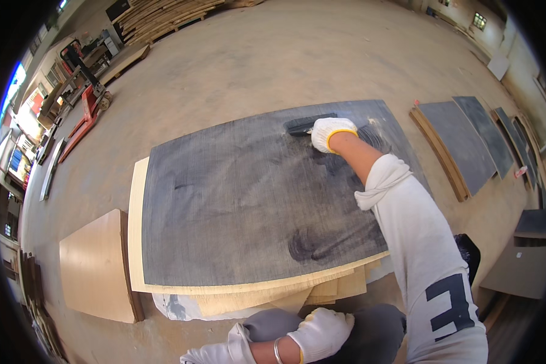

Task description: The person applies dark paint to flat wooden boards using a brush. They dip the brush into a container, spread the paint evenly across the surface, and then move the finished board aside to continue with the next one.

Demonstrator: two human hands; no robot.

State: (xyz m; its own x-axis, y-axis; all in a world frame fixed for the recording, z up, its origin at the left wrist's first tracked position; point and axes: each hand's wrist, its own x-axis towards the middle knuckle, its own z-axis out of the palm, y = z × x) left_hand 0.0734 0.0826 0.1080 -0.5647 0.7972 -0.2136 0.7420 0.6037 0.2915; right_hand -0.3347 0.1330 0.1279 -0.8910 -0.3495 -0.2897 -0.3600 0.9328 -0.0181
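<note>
A right hand in a white glove grips a black tool near the far edge of a dark sheet, right of centre. The tool's long axis runs left to right, its right end angled slightly away from the person. The left hand (gloved too) is loosely closed by the knees.

Wht gloves, yel. trim; gry sleeves, blk print.
</note>
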